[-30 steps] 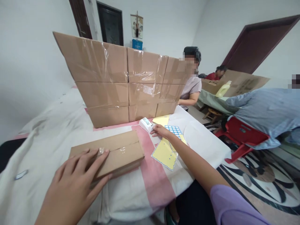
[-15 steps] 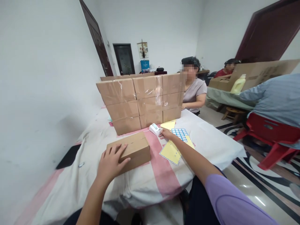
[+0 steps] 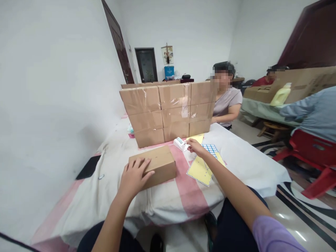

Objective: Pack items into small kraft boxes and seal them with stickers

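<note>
My left hand (image 3: 134, 176) lies flat, fingers spread, on the near left corner of a taped brown cardboard box (image 3: 160, 164) on the cloth-covered table (image 3: 105, 196). My right hand (image 3: 195, 147) reaches forward, its fingers touching a small white device (image 3: 180, 143) beside a sheet of blue-edged white labels (image 3: 212, 149). Yellow backing sheets (image 3: 200, 170) lie under and beside my right forearm. What the fingertips hold, if anything, I cannot make out.
A wall of stacked taped boxes (image 3: 168, 112) stands across the table's far side. A person in a pale shirt (image 3: 227, 101) sits behind it. A black phone (image 3: 88, 167) lies at the table's left. Red chairs (image 3: 312, 154) and other people are at the right.
The view has pulled back and shifted right, so the box and stack look smaller. My left hand stays on the box; my right hand stays by the white device.
</note>
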{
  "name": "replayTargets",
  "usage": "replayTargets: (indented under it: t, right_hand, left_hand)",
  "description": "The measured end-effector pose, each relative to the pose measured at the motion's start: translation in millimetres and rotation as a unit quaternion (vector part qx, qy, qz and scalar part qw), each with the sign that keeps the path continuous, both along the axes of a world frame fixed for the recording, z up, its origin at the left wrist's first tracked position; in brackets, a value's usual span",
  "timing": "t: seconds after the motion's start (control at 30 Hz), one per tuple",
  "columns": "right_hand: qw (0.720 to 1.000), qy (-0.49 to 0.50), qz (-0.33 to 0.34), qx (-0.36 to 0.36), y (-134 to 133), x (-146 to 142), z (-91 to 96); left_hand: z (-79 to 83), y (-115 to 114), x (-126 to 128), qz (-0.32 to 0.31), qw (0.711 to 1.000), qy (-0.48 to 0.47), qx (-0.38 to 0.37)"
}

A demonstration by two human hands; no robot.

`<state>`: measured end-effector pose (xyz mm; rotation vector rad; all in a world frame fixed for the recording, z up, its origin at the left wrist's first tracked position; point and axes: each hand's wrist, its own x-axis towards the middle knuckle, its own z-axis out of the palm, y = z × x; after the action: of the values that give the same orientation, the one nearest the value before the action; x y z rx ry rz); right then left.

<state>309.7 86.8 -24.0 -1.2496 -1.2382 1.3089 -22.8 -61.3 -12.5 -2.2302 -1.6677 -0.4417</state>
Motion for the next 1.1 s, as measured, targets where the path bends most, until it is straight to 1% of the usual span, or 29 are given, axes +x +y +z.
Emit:
replayTargets:
  t: [0.1,0.17,0.27,0.33,0.43,0.5,0.63,0.7,0.8,0.83,0.87,0.9,0.93,0.97,1.0,1.03,1.07,1.1]
  right_hand:
    - [0.997,0.028,0.057,0.052,-19,-21,24.6]
    - [0.990,0.041,0.108,0.079,-36,-37,37.9]
    - [0.972,0.035,0.198,0.120,-62,-53,50.1]
    - [0.963,0.012,0.227,0.141,-77,-60,53.8]
    - [0.960,-0.025,0.223,0.165,-92,-65,56.7]
    - [0.956,-0.035,0.226,0.186,-98,-67,58.6]
    - [0.946,-0.029,0.249,0.205,-110,-72,62.5]
    - [0.943,-0.025,0.262,0.204,-117,-76,63.7]
    - [0.935,-0.049,0.275,0.217,-124,-79,66.8]
    - [0.932,-0.073,0.269,0.230,-125,-78,68.6]
    - [0.930,-0.111,0.248,0.249,-125,-77,70.8]
    - [0.924,-0.164,0.210,0.275,-123,-74,73.1]
    - [0.909,-0.230,0.160,0.309,-121,-71,75.2]
    - [0.882,-0.299,0.109,0.348,-118,-67,76.5]
    - [0.844,-0.364,0.071,0.388,-115,-64,76.7]
    - [0.802,-0.417,0.057,0.423,-112,-61,75.3]
    - [0.765,-0.454,0.070,0.451,-109,-60,72.3]
    - [0.737,-0.478,0.102,0.467,-107,-59,67.8]
  left_hand:
    - [3.0,-2,6,0.001,1.000,0.014,0.003]
    - [5.6,-5,13,0.006,1.000,0.016,0.004]
    - [9.3,-14,30,0.013,1.000,0.011,0.005]
    - [11.4,-23,42,0.014,1.000,0.000,0.003]
    - [14.4,-35,55,0.010,0.999,-0.039,0.003]
    - [17.8,-39,59,0.009,0.997,-0.075,0.010]
    - [33.5,-29,57,0.016,0.984,-0.175,0.023]
    - [44.4,-22,57,-0.016,0.971,-0.235,0.033]
    - [57.6,-16,61,-0.099,0.949,-0.294,0.054]
    - [60.1,-16,62,-0.118,0.943,-0.303,0.070]
    - [61.8,-18,63,-0.129,0.937,-0.311,0.093]
    - [62.9,-20,62,-0.131,0.931,-0.320,0.121]
    - [63.8,-22,60,-0.126,0.923,-0.331,0.149]
    - [64.9,-25,57,-0.116,0.916,-0.344,0.171]
    - [66.7,-27,52,-0.107,0.910,-0.360,0.177]
    - [69.3,-29,46,-0.097,0.905,-0.378,0.169]
    - [73.0,-30,39,-0.089,0.902,-0.396,0.147]
    - [77.7,-31,31,-0.084,0.899,-0.413,0.118]
